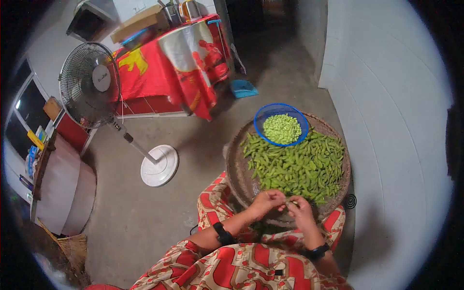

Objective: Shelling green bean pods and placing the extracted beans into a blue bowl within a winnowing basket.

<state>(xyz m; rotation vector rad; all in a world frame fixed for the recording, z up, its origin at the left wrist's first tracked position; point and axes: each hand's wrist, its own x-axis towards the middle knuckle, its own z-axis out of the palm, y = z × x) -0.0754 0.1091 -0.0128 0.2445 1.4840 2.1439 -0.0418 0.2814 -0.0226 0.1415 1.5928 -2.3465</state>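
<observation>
My left hand (269,203) and my right hand (299,210) meet fingertip to fingertip over the near edge of a round woven tray (235,181). Between them is a small green soybean pod (294,203), pinched by the right fingers; whether the left fingers also grip it cannot be told. A broad heap of green soybean pods (301,166) covers much of the tray beyond my hands. At its far side rests a blue mesh basket (258,127), tilted a little, with pale green shelled beans (282,129) inside. Black bands circle both forearms.
A white wall (380,108) runs along the right, with a dark coil (350,201) near its foot. A standing fan (159,165) is on the floor to the left. Farther off are a blue dustpan (244,88) and a counter with a red cloth (145,79).
</observation>
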